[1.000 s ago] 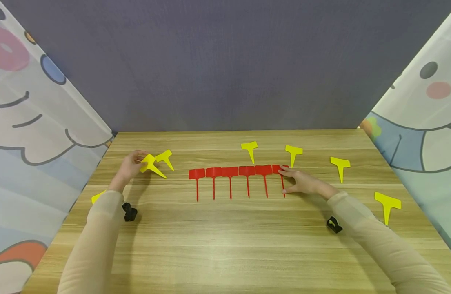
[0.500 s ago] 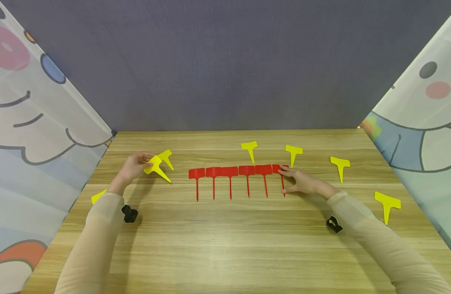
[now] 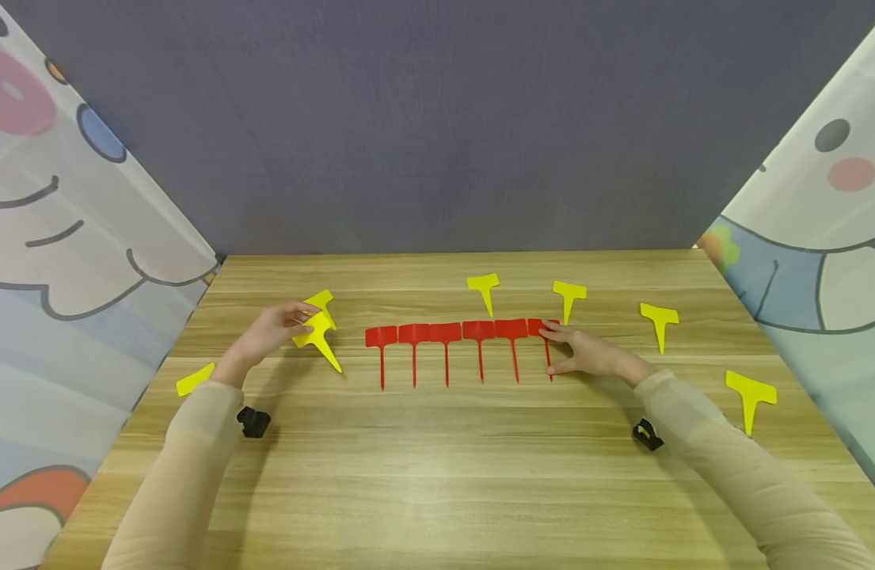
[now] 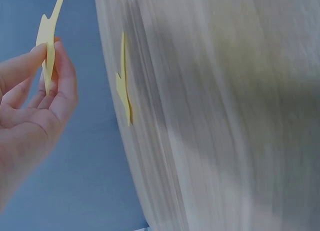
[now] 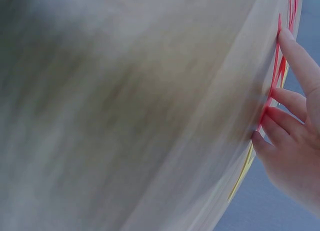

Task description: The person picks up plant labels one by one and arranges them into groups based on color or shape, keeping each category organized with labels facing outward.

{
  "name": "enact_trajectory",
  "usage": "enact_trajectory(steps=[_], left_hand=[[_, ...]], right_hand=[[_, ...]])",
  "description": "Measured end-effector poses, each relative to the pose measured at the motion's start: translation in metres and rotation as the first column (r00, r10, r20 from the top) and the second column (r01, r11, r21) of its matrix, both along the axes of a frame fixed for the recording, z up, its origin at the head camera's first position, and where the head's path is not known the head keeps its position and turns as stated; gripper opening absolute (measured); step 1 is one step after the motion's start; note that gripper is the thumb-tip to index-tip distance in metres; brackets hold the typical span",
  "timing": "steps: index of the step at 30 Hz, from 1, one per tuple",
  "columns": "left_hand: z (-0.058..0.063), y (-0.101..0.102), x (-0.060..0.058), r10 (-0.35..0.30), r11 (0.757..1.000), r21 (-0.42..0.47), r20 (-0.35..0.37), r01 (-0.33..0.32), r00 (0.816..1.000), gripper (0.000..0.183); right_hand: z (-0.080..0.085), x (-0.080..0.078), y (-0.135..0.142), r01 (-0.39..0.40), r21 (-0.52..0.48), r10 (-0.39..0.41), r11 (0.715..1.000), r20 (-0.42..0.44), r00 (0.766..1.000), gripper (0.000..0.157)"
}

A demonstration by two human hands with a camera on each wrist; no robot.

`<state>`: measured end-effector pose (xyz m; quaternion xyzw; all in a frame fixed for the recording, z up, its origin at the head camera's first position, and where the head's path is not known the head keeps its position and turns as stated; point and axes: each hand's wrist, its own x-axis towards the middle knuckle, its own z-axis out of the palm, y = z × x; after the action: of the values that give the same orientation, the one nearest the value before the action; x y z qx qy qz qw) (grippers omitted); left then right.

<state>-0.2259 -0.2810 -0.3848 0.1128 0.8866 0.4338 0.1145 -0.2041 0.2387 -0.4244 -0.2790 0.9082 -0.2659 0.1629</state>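
Note:
My left hand pinches a yellow T-shaped plant label by its wide head, between thumb and fingers. The stem points down and to the right, above the table. A second yellow plant label lies on the wood just beyond and is partly covered by the held one in the head view. Several red plant labels lie side by side in a row, heads at the top, stems toward me. My right hand rests on the rightmost red plant label, its fingertips spread over the head and stem.
Behind the row's right part lie two yellow labels. Two more yellow labels lie to the right, and another by my left sleeve. A grey panel rises at the table's back edge.
My left hand has moved right and slightly toward me with the yellow plant label, whose stem now points more steeply downward. The right hand has stayed on the red label.

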Motion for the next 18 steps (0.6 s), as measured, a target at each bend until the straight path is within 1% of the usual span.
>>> enact_trajectory(steps=[4, 10, 18], left_hand=[[0.003, 0.005, 0.003, -0.028, 1.000, 0.014, 0.004, 0.028, 1.000, 0.035], [0.006, 0.015, 0.012, -0.066, 0.997, 0.046, 0.018, 0.065, 0.998, 0.035], [-0.001, 0.023, 0.020, -0.133, 0.987, 0.094, 0.054, 0.127, 0.990, 0.031]], right_hand=[[0.000, 0.000, 0.000, 0.003, 0.006, -0.003, 1.000, 0.005, 1.000, 0.076], [-0.001, 0.000, 0.000, 0.004, 0.008, -0.004, 1.000, -0.002, 1.000, 0.076], [0.000, 0.001, -0.001, 0.013, 0.003, -0.013, 1.000, 0.006, 1.000, 0.076]])
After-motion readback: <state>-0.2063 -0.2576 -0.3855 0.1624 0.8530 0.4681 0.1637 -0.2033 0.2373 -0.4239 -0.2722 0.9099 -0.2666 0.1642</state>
